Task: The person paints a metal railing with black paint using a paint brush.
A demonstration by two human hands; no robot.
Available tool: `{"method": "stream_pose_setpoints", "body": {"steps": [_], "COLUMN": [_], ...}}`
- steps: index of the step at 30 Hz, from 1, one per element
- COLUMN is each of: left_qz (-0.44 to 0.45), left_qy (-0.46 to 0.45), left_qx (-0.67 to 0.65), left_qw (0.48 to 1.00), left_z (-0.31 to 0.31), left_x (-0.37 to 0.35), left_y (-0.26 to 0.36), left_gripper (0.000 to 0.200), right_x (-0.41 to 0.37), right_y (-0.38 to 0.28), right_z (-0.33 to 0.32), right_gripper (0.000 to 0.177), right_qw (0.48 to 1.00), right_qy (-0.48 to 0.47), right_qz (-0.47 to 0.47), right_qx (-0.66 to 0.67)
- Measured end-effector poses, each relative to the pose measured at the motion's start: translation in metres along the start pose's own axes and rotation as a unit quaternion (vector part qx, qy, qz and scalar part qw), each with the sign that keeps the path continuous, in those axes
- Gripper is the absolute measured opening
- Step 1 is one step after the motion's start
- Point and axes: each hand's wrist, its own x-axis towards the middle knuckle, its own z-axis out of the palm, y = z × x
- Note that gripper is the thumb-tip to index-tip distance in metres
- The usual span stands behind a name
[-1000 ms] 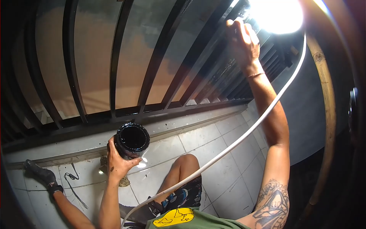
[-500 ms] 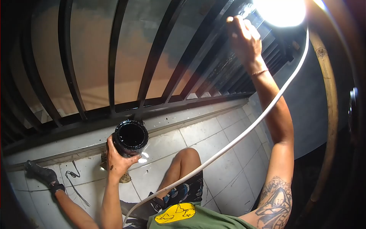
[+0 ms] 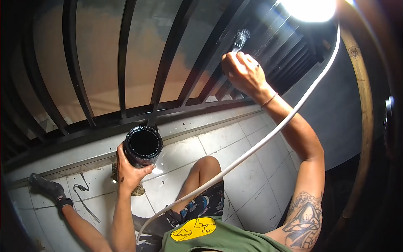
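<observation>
My left hand is wrapped round the side of a can of black paint, its open top facing up and its rim coated with wet paint. In my right hand is a paintbrush, gripped by its handle, with the paint-wet bristle end pointing up. The brush is close to the dark bars of a metal railing. Glare from the lamp falls on the bars around it.
A bright lamp hangs at the top right, its white cable running down across my body. A bamboo pole stands at the right. Below the railing are a ledge and a white tiled floor. A thin dark cord lies near my foot.
My right hand has come down and to the left, away from the lamp, bringing the paintbrush with it. The left hand and the can have hardly moved.
</observation>
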Motion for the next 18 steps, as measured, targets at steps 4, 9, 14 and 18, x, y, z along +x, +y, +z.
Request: {"method": "stream_pose_setpoints", "body": {"steps": [4,9,14,18], "left_qz": [-0.005,0.000,-0.021,-0.019], "left_qy": [0.000,-0.002,0.001,-0.005], "left_qx": [-0.012,-0.003,-0.006,0.007], "left_qw": [1.000,1.000,1.000,1.000], "left_z": [-0.001,0.000,-0.004,-0.004], "left_x": [0.001,-0.001,-0.003,-0.006], "left_y": [0.001,-0.004,-0.006,-0.006], "left_gripper": [0.097,0.098,0.099,0.099], "right_x": [0.035,0.036,0.027,0.047], "right_y": [0.013,0.032,0.004,0.057], "right_z": [-0.030,-0.011,-0.024,-0.035], "right_gripper": [0.022,0.020,0.017,0.024], "right_qw": [0.995,0.995,0.998,0.984], "right_qy": [0.073,0.042,0.021,0.115], "right_qz": [0.013,0.017,0.058,0.082], "right_qx": [-0.065,-0.086,-0.032,-0.112]}}
